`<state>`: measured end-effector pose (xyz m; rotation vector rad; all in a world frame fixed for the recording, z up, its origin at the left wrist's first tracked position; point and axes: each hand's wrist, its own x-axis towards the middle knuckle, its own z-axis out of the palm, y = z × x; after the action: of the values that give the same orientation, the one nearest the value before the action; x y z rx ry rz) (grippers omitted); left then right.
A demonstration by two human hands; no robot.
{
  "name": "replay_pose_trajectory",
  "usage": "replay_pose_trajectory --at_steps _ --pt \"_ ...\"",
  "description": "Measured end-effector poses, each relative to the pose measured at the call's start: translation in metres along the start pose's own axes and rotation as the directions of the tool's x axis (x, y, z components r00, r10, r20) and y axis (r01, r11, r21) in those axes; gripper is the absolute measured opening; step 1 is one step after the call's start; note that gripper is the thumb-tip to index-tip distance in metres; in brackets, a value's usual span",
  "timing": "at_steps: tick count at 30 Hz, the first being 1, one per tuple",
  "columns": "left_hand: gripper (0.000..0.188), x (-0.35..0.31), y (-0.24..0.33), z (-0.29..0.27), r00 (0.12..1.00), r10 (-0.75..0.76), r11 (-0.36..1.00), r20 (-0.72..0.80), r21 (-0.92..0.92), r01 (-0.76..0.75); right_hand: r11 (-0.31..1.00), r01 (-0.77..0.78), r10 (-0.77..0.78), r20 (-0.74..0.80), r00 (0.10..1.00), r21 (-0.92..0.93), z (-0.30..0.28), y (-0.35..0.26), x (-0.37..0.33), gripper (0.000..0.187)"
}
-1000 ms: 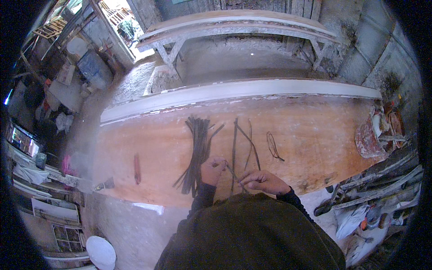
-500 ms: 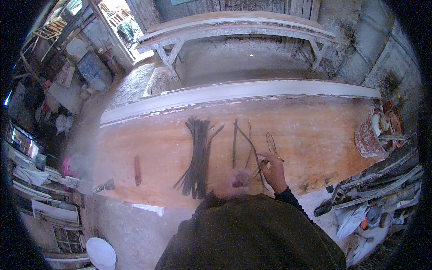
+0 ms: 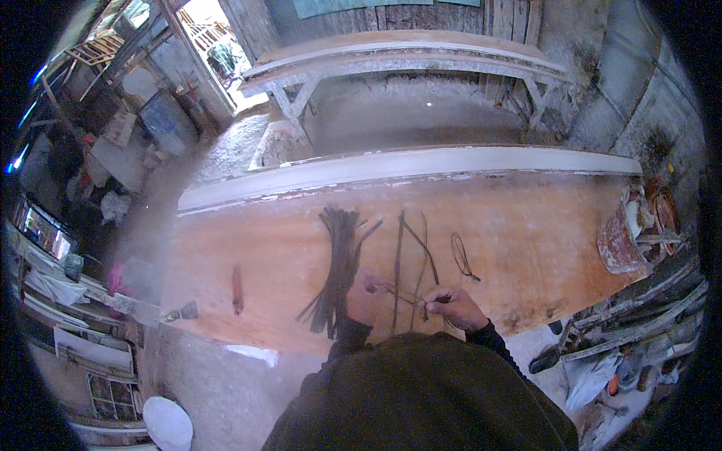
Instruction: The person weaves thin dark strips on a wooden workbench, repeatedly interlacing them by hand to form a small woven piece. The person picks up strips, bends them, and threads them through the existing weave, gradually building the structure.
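In front of me, a thin strip [image 3: 400, 292] runs between my hands, above the wooden table. My left hand [image 3: 362, 302] is closed on its left end, next to a bundle of long dark strips [image 3: 331, 274]. Fingers pinched together, my right hand [image 3: 460, 307] grips its other end. Several loose dark strips [image 3: 399, 244] lie on the board between the hands and beyond them. Past my right hand rests a looped thin dark cord [image 3: 461, 254]. The left fingertips are somewhat blurred.
A slim red tool [image 3: 238, 289] and a putty knife [image 3: 180, 311] lie on the tabletop [image 3: 526, 225] at left. A plaster-stained bucket [image 3: 621, 244] stands at its right end. Along the far edge runs a long white molding [image 3: 406, 164]; another bench [image 3: 406, 56] stands behind.
My left hand has come up from near my body to the strip. My right hand has moved back toward me, away from the looped cord. The view has tilted slightly.
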<state>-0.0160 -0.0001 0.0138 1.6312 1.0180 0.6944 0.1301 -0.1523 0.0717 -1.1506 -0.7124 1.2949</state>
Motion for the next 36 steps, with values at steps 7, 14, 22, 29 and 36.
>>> replay_pose_trajectory --at_steps 7,14,22,29,36 --pt "0.034 -0.009 -0.021 0.017 0.785 0.074 0.991 0.615 -0.131 0.009 0.889 0.074 -0.255 -0.353 0.9 -0.453 -0.032 0.038 0.019 0.007" --pt "0.033 -0.025 0.003 0.026 0.736 0.158 0.952 0.658 -0.301 0.065 0.4 -0.039 -0.659 -0.317 0.682 -0.916 -0.03 0.034 0.022 0.012" --pt "0.015 0.002 0.008 -0.008 0.994 0.099 0.992 0.049 0.078 -0.102 0.871 0.061 -0.173 -0.188 0.967 -0.487 -0.034 0.033 0.013 0.014" --pt "0.02 0.001 -0.016 -0.002 0.993 0.109 0.992 0.049 0.052 -0.112 0.992 -0.105 0.114 0.143 0.983 -0.07 0.004 -0.001 0.004 0.011" --pt "0.039 -0.018 0.0 0.011 0.903 0.063 0.932 0.425 -0.348 0.099 0.853 0.182 -0.315 -0.206 0.926 -0.488 -0.021 0.023 0.014 0.009"
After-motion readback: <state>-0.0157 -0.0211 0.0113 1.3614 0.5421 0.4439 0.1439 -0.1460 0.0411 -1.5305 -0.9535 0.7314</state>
